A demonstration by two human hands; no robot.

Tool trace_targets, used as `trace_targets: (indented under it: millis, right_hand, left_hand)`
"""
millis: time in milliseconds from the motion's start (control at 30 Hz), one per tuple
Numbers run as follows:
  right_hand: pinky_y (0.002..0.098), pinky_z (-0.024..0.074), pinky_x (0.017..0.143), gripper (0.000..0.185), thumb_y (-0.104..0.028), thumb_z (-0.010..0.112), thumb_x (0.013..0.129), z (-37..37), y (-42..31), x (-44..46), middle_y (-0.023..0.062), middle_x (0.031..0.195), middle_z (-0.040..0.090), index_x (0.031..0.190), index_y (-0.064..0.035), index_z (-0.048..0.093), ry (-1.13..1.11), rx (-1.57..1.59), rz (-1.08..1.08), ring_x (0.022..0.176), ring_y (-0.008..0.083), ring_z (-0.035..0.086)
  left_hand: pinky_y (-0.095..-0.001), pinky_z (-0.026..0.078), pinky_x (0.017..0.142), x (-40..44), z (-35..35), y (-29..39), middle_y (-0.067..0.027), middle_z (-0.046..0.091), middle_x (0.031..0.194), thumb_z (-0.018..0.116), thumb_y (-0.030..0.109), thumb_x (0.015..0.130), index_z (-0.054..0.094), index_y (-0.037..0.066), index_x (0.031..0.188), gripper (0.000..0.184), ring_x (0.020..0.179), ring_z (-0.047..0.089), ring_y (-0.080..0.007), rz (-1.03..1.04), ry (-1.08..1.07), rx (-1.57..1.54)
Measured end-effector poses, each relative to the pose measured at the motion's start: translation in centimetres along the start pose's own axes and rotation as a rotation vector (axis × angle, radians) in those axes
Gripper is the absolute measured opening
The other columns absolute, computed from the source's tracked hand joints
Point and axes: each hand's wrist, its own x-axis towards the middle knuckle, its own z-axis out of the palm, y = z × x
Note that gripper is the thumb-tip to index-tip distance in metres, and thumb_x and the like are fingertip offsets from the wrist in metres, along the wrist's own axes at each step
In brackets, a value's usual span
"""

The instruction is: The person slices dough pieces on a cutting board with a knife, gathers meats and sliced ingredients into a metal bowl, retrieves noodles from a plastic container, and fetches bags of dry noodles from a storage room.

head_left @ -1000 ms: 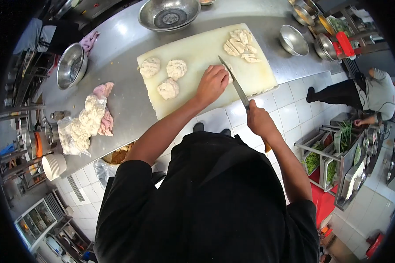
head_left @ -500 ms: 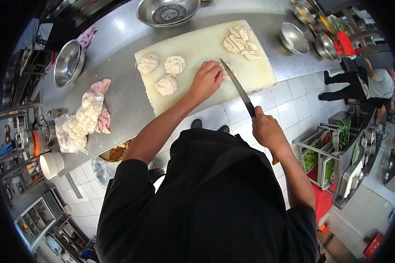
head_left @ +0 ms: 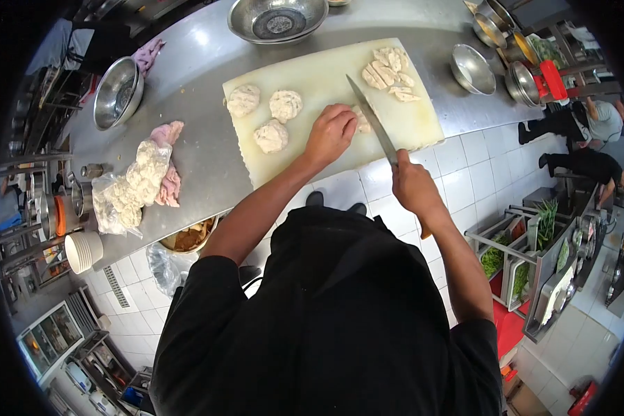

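Observation:
My right hand is closed round the handle of a long kitchen knife. Its blade slants across a pale lump near the front edge of the cutting board. Against that lump's left side, my left hand has its fingers curled and pressed together; they partly hide it. Whole pale lumps, doughy or meaty in look, lie left on the board: one, a second and a third. Cut pale pieces are gathered at the board's far right.
Metal bowls stand behind the board, to its right and far left. A plastic bag of pale lumpy stuff and pink pieces lie on the steel counter. Two people are off to the right.
The view has shifted slightly, moving the board right and down in it. The knife has come nearer my left hand, its blade now crossing the lump. My left hand keeps its place beside the lump.

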Motion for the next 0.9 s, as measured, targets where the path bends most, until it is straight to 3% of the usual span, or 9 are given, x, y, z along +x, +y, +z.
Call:
trace_targets:
  millis: [233, 567, 800, 900]
  right_hand:
    - [0.0553, 0.0454, 0.070, 0.011, -0.007, 0.043, 0.087, -2.9, -2.2, -2.6, 0.0301, 0.074, 0.060, 0.093, 0.0012, 0.041, -0.150, -0.023, 0.091, 0.076, 0.0474, 0.059]
    - [0.0559, 0.0464, 0.070, 0.017, 0.000, 0.041, 0.080, 2.1, 0.1, 0.6, 0.0312, 0.074, 0.060, 0.096, 0.0025, 0.039, -0.126, -0.031, 0.031, 0.074, 0.0486, 0.060]
    - [0.0563, 0.0469, 0.068, 0.018, -0.004, 0.043, 0.082, 0.7, -0.5, 1.3, 0.0313, 0.073, 0.060, 0.098, 0.0019, 0.039, -0.072, -0.069, -0.001, 0.072, 0.0489, 0.060]
    - [0.0557, 0.0449, 0.064, 0.017, -0.010, 0.046, 0.089, -1.1, -2.0, -0.4, 0.0294, 0.071, 0.059, 0.099, 0.0008, 0.039, -0.037, -0.074, 0.015, 0.068, 0.0474, 0.058]
  left_hand:
    - [-0.0351, 0.049, 0.075, 0.1, 0.1, 0.3, -0.0106, 0.060, 0.088, 0.064, 0.002, 0.073, 0.063, -0.001, 0.080, 0.007, 0.084, 0.058, -0.0280, -0.017, 0.037, -0.009]
    - [-0.0340, 0.050, 0.074, -0.2, 0.4, -0.1, -0.0103, 0.061, 0.090, 0.065, 0.002, 0.074, 0.064, -0.001, 0.079, 0.006, 0.082, 0.060, -0.0261, -0.018, 0.062, -0.009]
    - [-0.0342, 0.050, 0.074, -0.5, -0.2, 0.3, -0.0111, 0.061, 0.091, 0.063, 0.005, 0.078, 0.065, -0.001, 0.084, 0.009, 0.082, 0.060, -0.0269, -0.059, 0.033, -0.017]
    - [-0.0356, 0.049, 0.073, -0.7, -0.6, 0.9, -0.0118, 0.060, 0.087, 0.063, 0.003, 0.076, 0.064, -0.001, 0.079, 0.005, 0.081, 0.059, -0.0286, -0.120, 0.066, -0.049]
